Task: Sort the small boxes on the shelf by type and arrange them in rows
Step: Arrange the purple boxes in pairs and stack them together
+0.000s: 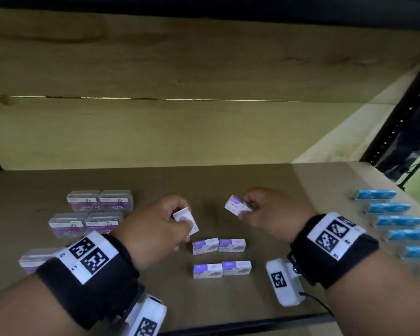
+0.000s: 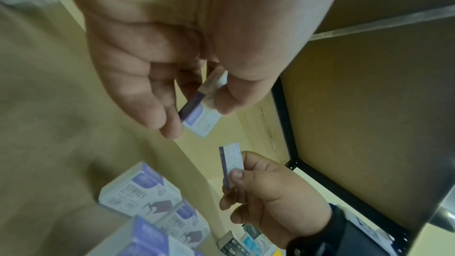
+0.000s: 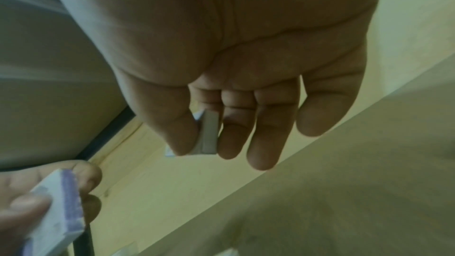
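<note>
Both hands (image 1: 155, 226) (image 1: 272, 212) gripping staple boxes (image 1: 186, 220)

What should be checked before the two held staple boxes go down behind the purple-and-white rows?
1. Left hand pinches a staple box: ok.
2. Right hand pinches a second box: ok.
3. Four placed staple boxes in two straight pairs: ok.
4. Bare shelf behind those pairs: ok.
5. Held boxes facing like the placed ones: not ok, both tilted.
6. Clear cases and blue boxes kept apart: ok.
</note>
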